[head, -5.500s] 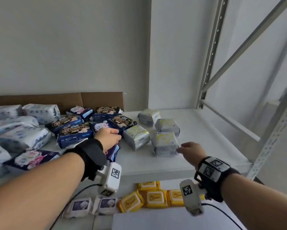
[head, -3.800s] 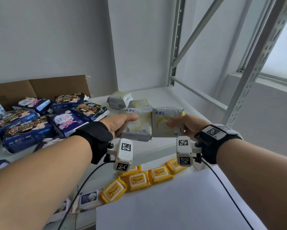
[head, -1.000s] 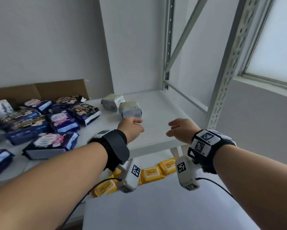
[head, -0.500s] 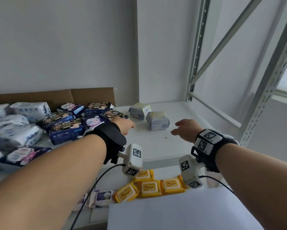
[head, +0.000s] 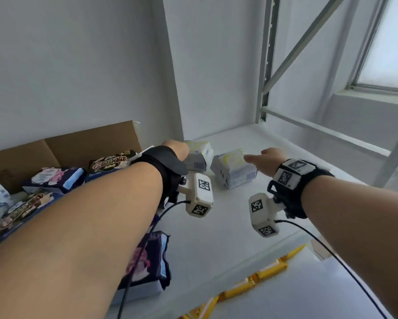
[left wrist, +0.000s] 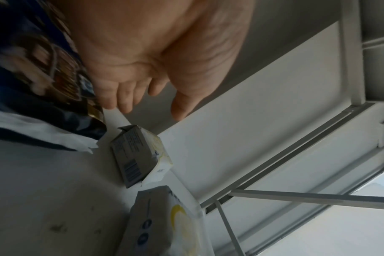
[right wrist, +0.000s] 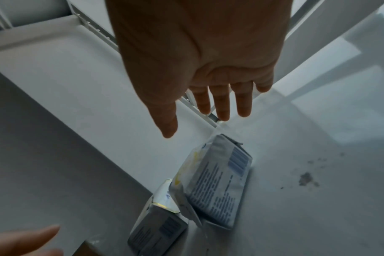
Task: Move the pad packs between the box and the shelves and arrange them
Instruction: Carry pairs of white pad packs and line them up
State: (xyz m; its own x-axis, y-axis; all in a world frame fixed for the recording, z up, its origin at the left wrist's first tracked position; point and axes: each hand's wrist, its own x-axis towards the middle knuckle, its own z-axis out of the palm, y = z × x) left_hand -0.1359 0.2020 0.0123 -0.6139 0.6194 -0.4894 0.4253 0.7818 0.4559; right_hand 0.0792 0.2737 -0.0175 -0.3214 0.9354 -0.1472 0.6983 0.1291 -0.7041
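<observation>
Head view shows both hands stretched out over the white shelf (head: 216, 226). The left hand (head: 176, 149) has its fingers (left wrist: 125, 98) straight and spread a little, holding nothing — it hangs just above the far white and yellow pad pack (left wrist: 140, 155), and I cannot tell if it touches it. The right hand (head: 266, 161) is flat too, fingers (right wrist: 221, 102) apart and empty, with its tips just over the near white and yellow pad pack (head: 233, 171). In the right wrist view there is a gap between that hand and the pack.

Both packs lie on the shelf, close to the back wall. The near pack sits just beside the far pack, and in the right wrist view its corner seems to lean on the other one.

To the left of the far pack lie dark blue pad packs (head: 108, 161), and behind them stands a brown cardboard flap (head: 89, 146). One more dark pack (head: 147, 261) lies near the front edge of the shelf, partly hidden under the left arm. Below the front edge, yellow packs (head: 258, 277) sit in a row on a lower level. Grey metal posts and bars (head: 266, 65) rise at the back right corner of the shelf.
</observation>
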